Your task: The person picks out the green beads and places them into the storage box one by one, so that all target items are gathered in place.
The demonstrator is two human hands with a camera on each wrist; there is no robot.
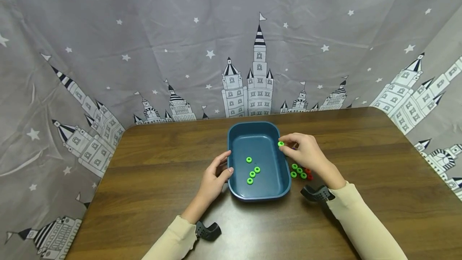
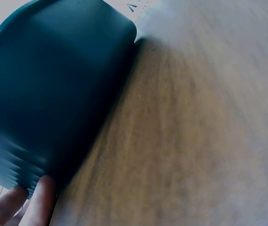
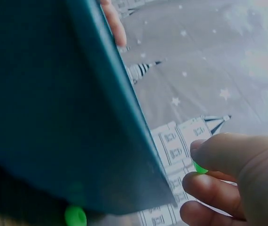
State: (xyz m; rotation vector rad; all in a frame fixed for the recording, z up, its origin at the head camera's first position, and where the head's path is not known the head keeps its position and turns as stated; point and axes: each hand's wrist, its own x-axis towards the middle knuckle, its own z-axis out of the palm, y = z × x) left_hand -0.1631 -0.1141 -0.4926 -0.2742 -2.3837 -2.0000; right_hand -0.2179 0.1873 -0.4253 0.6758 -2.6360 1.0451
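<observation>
A deep blue plastic tray (image 1: 260, 189) stands on the wooden table, with several green rings (image 1: 252, 174) lying on its floor. At its left side my left hand (image 1: 213, 181) grips the rim, the thumb at the edge; in the left wrist view its fingers (image 2: 39, 202) touch the ribbed outer wall. Above the right rim, my right hand (image 1: 306, 151) pinches one green ring (image 1: 280, 144) between thumb and fingers. In the right wrist view that held ring (image 3: 200, 168) is mostly hidden by the thumb.
Right of the tray lie loose green rings (image 1: 299, 170) and red rings (image 1: 309, 177); something purple (image 1: 294, 148) is partly hidden behind my right hand. A grey curtain (image 1: 202, 23) with printed castles hangs behind the table (image 1: 155, 171).
</observation>
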